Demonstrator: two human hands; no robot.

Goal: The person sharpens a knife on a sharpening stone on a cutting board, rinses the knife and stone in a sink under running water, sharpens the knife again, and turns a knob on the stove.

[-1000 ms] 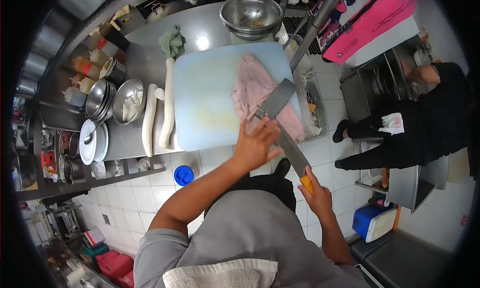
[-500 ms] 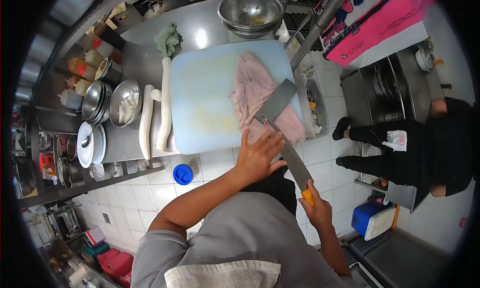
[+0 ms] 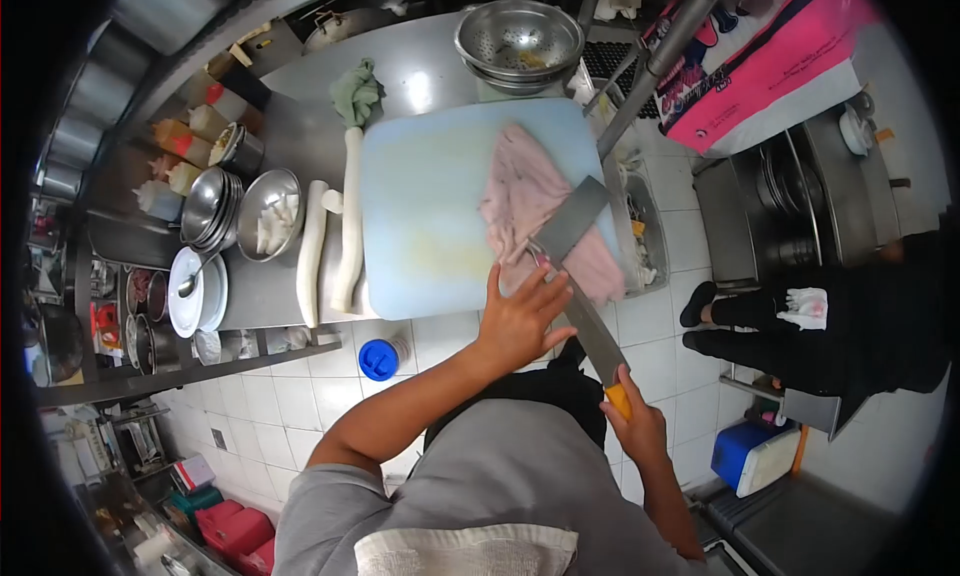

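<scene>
My right hand (image 3: 635, 418) is closed around the yellow handle (image 3: 618, 401) of a long knife (image 3: 598, 341), its blade angled up and left toward the cutting board (image 3: 425, 206). Over the near part of that blade, my left hand (image 3: 520, 316) has its fingers spread. Its fingertips are by the knife's front end; whether they press on the metal I cannot tell. Just beyond them, a wide rectangular blade (image 3: 575, 216), like a cleaver's, lies across a crumpled pink cloth (image 3: 525, 171) on the board. The near end of this wide blade is partly hidden by my fingers.
Long white peeled stalks (image 3: 350, 226) lie left of the board, beside a bowl (image 3: 270, 191) of white pieces. A green cloth (image 3: 355, 91) and a colander (image 3: 520, 41) are at the back. A person in black (image 3: 850, 316) stands at right. A blue-lidded container (image 3: 380, 359) is below the counter edge.
The whole view has shifted, so the scene sits slightly lower and to the right. Both hands and the knife keep nearly the same position relative to the board.
</scene>
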